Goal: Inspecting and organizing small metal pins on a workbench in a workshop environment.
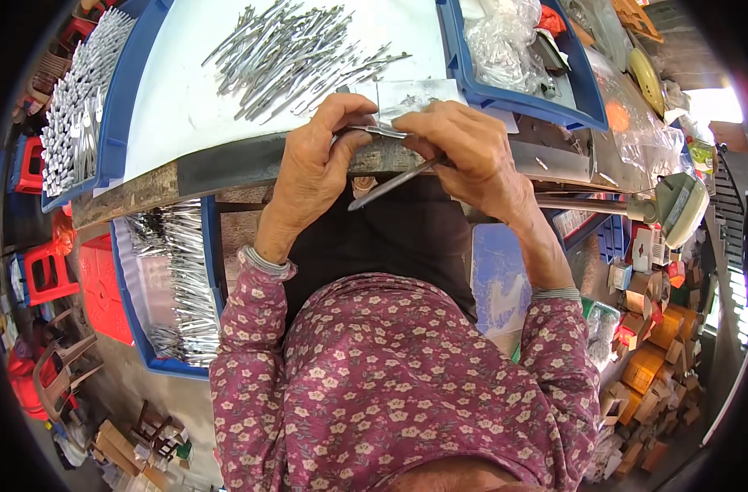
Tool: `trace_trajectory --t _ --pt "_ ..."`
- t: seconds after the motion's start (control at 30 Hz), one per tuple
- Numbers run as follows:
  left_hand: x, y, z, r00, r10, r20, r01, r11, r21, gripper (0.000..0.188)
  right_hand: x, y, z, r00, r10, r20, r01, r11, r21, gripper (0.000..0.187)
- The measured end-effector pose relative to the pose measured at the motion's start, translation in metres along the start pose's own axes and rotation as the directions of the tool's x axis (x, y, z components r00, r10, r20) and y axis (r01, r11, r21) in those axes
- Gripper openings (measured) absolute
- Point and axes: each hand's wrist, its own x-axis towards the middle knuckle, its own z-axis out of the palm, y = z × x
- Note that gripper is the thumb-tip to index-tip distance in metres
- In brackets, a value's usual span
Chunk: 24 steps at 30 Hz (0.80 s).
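My left hand [310, 168] pinches a small, shiny metal piece [380, 129] between thumb and fingers at the table's front edge. The fingers of my right hand [476, 156] are closed at the piece's other end. That same hand also grips a slim, grey bar-like tool [394, 185], whose free end slants down to the left over my lap; its exact kind is unclear. Just beyond my hands, a small flat plate [419, 92] lies on the white sheet [173, 98]. Farther back spreads a loose heap of slender metal pieces [292, 57].
Stacked metal pieces fill a blue tray [111, 135] on the left. Another blue tray [148, 353] of them sits lower, beside my left arm. A blue bin [538, 111] with clear plastic bags stands at right. A lamp [681, 209] juts out by the table's right edge.
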Motion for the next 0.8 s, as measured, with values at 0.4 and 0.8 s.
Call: trace_trajectory --t 0.4,0.8 --pt "0.002 -0.001 0.009 0.999 0.038 0.025 -0.038 0.999 -0.004 0.03 -0.009 0.003 0.001 0.998 -0.069 -0.011 0.068 0.992 -0.109 0.034" --pt "-0.008 -0.011 0.019 0.997 -0.063 -0.048 0.057 0.99 -0.126 0.027 -0.019 0.006 -0.002 0.995 0.011 0.096 -0.002 0.995 -0.102 0.034"
